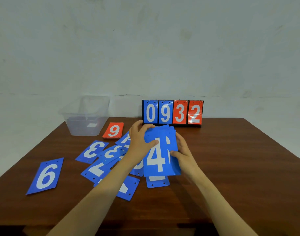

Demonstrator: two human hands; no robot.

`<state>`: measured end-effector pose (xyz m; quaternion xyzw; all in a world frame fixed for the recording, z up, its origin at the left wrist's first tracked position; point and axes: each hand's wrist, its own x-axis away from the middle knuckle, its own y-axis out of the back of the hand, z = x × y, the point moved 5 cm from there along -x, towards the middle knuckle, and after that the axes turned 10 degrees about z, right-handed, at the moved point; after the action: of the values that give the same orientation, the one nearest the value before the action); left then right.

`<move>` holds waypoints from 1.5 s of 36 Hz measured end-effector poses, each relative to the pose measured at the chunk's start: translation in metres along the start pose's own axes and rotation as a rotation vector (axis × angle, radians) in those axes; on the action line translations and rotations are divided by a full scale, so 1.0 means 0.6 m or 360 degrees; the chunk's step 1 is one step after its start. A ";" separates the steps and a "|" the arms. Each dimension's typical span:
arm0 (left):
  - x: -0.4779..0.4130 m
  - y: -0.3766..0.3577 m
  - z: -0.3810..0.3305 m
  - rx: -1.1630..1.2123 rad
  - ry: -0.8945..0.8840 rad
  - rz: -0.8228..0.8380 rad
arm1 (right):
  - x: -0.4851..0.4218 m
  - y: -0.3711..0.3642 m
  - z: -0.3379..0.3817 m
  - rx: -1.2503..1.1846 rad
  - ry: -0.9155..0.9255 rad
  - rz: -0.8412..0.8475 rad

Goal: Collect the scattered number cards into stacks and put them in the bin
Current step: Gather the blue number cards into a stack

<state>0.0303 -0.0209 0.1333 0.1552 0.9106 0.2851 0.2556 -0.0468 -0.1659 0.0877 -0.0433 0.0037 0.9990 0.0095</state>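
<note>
Both hands hold a stack of blue number cards (160, 152) above the table's middle, a white 4 on top. My left hand (140, 142) grips the stack's upper left edge, thumb on its face. My right hand (183, 153) pinches its right edge. Several blue cards lie scattered to the left: a 6 (45, 176), a 3 (92, 151), another 3 (112, 153), a 2 (97, 170), and others partly hidden under my arms. A red stack with a 9 on top (113, 130) lies near the clear plastic bin (85, 114) at the back left.
A flip scoreboard (173, 112) reading 0 9 3 2 stands at the table's back edge, just behind my hands. The brown wooden table (231, 159) stretches bare to the right. A pale wall rises behind.
</note>
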 end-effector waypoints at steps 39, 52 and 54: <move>-0.033 -0.129 0.156 -0.0763 0.0683 0.1420 | -0.037 0.116 -0.099 0.0176 -0.0285 -0.0572; -0.011 -0.073 0.141 0.0217 0.0731 0.0558 | -0.009 0.126 -0.087 0.0193 -0.0250 -0.0609; -0.002 -0.045 0.139 0.0403 0.0750 0.0298 | -0.007 0.125 -0.082 0.0190 -0.0241 -0.0635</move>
<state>0.0738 -0.0061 0.0583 0.1988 0.9550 0.2197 -0.0122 -0.0397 -0.2411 0.0393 0.0328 0.0535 0.9757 0.2098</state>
